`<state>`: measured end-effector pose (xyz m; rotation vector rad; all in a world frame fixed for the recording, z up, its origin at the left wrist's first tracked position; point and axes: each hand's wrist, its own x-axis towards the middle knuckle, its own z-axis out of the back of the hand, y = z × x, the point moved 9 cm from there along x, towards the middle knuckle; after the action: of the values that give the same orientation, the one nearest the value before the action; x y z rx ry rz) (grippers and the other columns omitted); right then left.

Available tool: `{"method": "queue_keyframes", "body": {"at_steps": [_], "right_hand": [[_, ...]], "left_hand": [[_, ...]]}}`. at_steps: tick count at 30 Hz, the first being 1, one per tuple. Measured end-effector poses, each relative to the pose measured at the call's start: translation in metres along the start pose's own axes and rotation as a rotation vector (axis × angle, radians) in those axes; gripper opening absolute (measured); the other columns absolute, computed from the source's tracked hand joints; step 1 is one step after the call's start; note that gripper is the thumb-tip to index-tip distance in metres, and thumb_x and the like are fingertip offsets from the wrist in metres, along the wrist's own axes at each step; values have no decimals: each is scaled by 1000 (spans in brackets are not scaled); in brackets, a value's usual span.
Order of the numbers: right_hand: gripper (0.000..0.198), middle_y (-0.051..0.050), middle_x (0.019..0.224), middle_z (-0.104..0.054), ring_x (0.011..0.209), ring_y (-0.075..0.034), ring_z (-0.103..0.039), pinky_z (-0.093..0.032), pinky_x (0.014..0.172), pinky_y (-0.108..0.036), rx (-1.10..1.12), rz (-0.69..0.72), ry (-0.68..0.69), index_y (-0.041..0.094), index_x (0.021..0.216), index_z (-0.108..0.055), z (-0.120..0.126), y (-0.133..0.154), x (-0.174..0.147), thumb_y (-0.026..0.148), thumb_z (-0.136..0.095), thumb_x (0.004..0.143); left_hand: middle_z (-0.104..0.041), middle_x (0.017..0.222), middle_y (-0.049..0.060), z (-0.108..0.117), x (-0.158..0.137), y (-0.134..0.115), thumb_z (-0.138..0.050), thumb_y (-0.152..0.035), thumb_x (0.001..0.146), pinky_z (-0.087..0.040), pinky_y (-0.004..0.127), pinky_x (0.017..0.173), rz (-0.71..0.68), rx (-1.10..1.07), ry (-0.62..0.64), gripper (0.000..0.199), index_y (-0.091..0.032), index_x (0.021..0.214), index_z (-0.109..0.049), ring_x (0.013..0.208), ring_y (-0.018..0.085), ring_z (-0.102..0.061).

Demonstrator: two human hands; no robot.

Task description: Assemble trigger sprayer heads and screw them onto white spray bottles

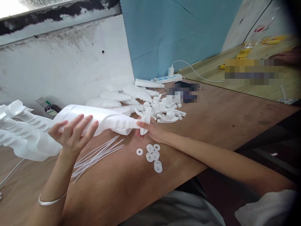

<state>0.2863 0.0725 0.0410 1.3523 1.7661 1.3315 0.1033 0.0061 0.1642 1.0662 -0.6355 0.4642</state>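
A white plastic spray bottle [103, 117] lies nearly level above the table, its neck pointing right. My left hand [72, 133] holds the bottle's body near the base, fingers apart along its near side. At the neck, my right hand [151, 130] grips the white trigger spray head [144, 121], with the thumb over it and some fingers hidden behind. Below the bottle lie a bundle of thin white tubes [100, 157] and several white ring washers [154, 155]. Beyond my right hand is a heap of white trigger heads [164, 110].
Bottles with heads fitted [25, 135] lie at the left, beside a dark bottle [52, 110]. More white bottles [131, 92] are piled against the wall. A power strip [166, 78] and a dark phone [185, 84] are at the back. Another person's hand [287, 56] shows far right.
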Motion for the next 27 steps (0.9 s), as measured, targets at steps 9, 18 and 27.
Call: {"method": "queue_keyframes", "body": {"at_steps": [9, 18, 27], "right_hand": [[41, -3, 56, -66, 43, -12, -59, -45, 35, -18, 55, -119, 35, 15, 84, -53, -7, -14, -1, 49, -68, 66], [40, -3, 65, -68, 48, -15, -62, -50, 42, -24, -75, -103, 216, 14, 86, -58, -31, -22, -14, 44, -72, 64], [62, -11, 84, -69, 58, -17, -65, -52, 51, -27, 43, -93, 381, 15, 104, -53, -42, -32, -16, 68, -42, 74]], "left_hand": [[-64, 107, 2, -7, 8, 1, -52, -14, 79, -21, 46, 90, 179, 5, 76, 31, -31, 105, -55, 100, 23, -56], [-43, 137, 3, -7, 49, -80, -41, -10, 84, -15, 55, 101, 114, -87, 432, 52, -30, 132, -35, 120, 26, -44], [-58, 120, 2, 3, 41, -34, -41, -9, 83, -32, 44, 97, 292, -94, 402, 45, -26, 124, -44, 102, 20, -56]]}}
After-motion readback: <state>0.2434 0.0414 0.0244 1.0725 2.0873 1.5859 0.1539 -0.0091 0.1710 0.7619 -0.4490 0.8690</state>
